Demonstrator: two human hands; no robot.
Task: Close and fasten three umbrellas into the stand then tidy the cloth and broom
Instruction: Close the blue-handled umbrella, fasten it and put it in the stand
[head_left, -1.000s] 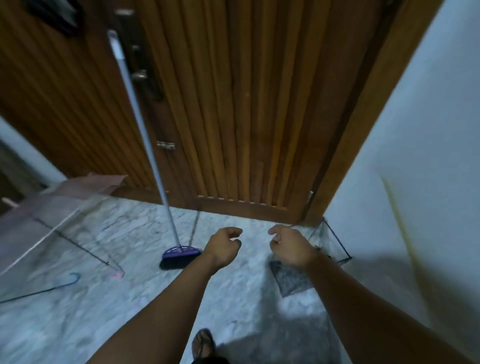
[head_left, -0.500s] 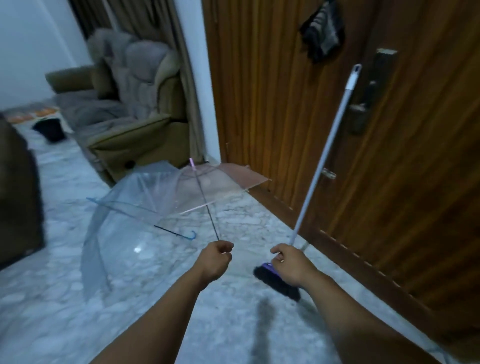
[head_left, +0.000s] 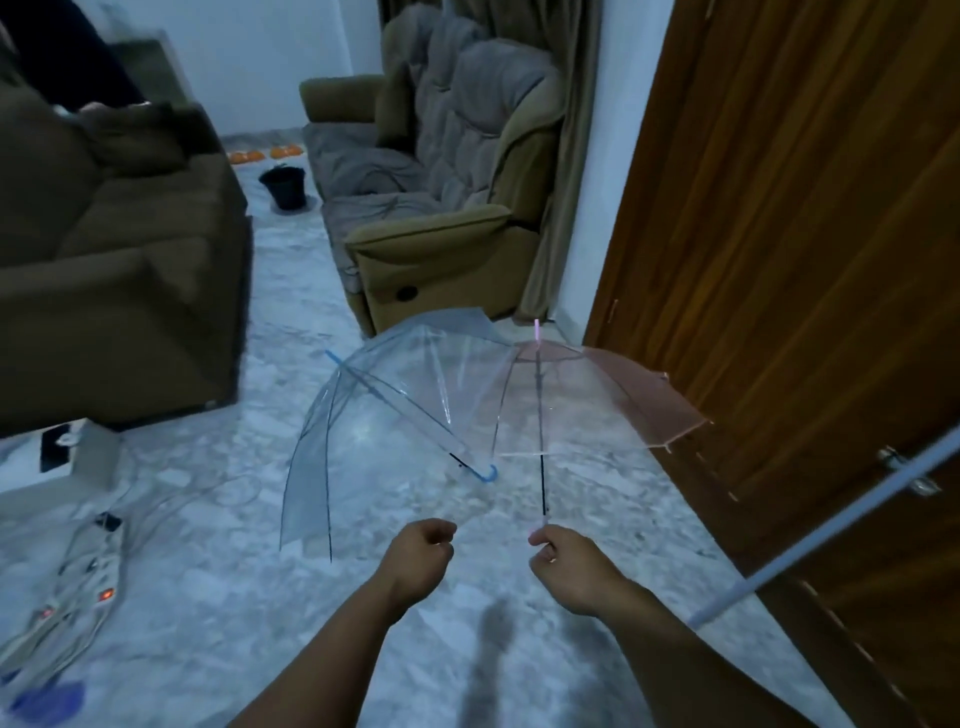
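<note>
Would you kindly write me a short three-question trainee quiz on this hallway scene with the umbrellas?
1. True or false: the pink umbrella is folded shut.
2. Which colour is the hooked handle of the other clear umbrella: A green, B blue, C black?
3. Fill in: the broom handle leans against the wooden ____.

Key: 1 false, it lies open on the floor; 2 B; 3 door.

Two open umbrellas (head_left: 467, 395) lie before the armchair (head_left: 441, 197)
</note>
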